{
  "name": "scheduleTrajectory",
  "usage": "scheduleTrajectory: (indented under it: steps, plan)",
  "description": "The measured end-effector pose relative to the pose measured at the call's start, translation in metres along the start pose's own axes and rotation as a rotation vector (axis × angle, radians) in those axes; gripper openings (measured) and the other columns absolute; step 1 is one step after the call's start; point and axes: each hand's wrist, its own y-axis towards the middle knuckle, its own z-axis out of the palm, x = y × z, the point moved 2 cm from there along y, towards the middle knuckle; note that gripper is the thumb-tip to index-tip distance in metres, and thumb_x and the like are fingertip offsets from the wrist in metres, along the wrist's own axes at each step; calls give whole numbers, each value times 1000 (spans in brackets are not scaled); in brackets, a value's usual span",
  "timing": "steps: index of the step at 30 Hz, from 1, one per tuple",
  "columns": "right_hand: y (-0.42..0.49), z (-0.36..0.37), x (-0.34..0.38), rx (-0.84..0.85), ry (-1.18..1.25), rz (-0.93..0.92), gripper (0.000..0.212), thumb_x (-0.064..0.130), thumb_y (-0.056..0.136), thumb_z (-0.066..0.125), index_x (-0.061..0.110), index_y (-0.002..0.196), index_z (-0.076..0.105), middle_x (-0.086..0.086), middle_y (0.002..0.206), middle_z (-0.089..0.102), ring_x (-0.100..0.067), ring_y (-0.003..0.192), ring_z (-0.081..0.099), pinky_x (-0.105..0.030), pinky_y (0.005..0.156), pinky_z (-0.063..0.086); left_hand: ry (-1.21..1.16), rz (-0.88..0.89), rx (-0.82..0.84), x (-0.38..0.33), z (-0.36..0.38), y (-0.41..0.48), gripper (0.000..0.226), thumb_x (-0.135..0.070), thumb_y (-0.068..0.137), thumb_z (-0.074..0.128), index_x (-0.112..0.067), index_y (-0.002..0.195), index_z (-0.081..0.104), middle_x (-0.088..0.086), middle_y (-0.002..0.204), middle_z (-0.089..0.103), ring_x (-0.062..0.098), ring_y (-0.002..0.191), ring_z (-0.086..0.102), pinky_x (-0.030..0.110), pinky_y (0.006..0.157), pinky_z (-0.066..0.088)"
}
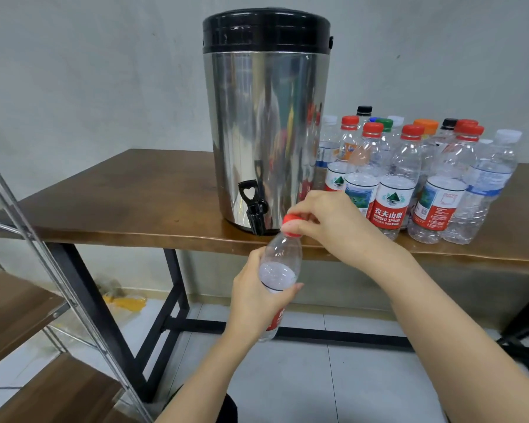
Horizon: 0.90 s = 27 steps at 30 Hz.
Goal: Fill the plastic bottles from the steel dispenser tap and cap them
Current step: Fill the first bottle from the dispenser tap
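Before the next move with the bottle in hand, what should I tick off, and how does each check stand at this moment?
1. Left hand grips the bottle around its body: ok.
2. Right hand pinches the red cap: ok.
3. Red cap sits on the bottle's neck: ok.
4. Red cap screwed fully tight: cannot tell.
5. Water in the bottle, level showing just above the left hand: ok.
6. Tap of the steel dispenser shows no stream: ok.
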Motion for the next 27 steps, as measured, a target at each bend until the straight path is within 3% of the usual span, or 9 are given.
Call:
scheduleTrajectory:
  steps: [7,10,12,13,15,18,20,23,27]
  plan:
    - [2,9,-17,229,94,-108,28,18,93,67,22,121,70,2,106,61,-16,101,58,-29,93,44,24,-31,61,19,-4,-4,59,-29,67,89,-50,104,48,-23,98,64,-13,95,57,4,75,44]
    - [2,13,-18,209,116,-8,50,54,83,66,24,124,68,5,105,64,-13,99,61,-28,89,48,27,-35,73,23,-3,-3,61,-27,67,89,-51,104,47,-23,98,64,-14,95,56,3,74,43]
    - [3,18,-17,149,57,51,71,81,65,55,23,99,76,-1,87,68,-17,79,63,-33,75,51,50,-24,82,25,-1,0,62,-27,67,88,-53,105,46,-23,97,64,-12,96,56,4,75,42]
    - [4,21,-18,124,39,58,65,81,65,56,22,83,76,-3,77,67,-18,70,61,-33,67,51,54,-20,86,27,0,0,62,-26,67,88,-52,106,46,-22,98,64,-12,96,56,4,75,42]
    - [6,25,-19,122,69,44,44,62,78,66,18,74,74,-3,69,67,-18,64,60,-28,62,49,55,-20,104,31,0,2,65,-26,67,88,-49,111,48,-23,101,64,-10,98,57,5,77,43]
    - [11,28,-23,210,143,-41,16,27,85,76,18,98,78,3,86,69,-7,80,63,-14,76,45,32,-73,172,39,-5,4,63,-29,66,89,-45,115,52,-22,102,67,-6,98,61,11,82,49]
    - [13,29,-26,237,255,-89,28,15,82,79,26,107,76,10,100,66,-5,97,63,-15,90,45,-29,-129,213,46,-8,5,60,-24,67,90,-39,115,57,-19,101,70,-2,96,65,17,82,53]
    - [22,34,-41,103,341,-5,36,11,77,82,30,107,72,12,104,67,-9,102,64,-21,93,51,-80,-224,213,55,-10,6,59,-21,68,90,-40,113,57,-15,103,70,1,94,66,13,73,52]
    - [31,59,-76,-40,140,272,38,23,73,87,17,106,70,0,102,68,-18,96,61,-31,84,48,-122,-329,129,67,-12,9,58,-23,69,89,-43,111,54,-13,106,67,5,93,65,10,65,47]
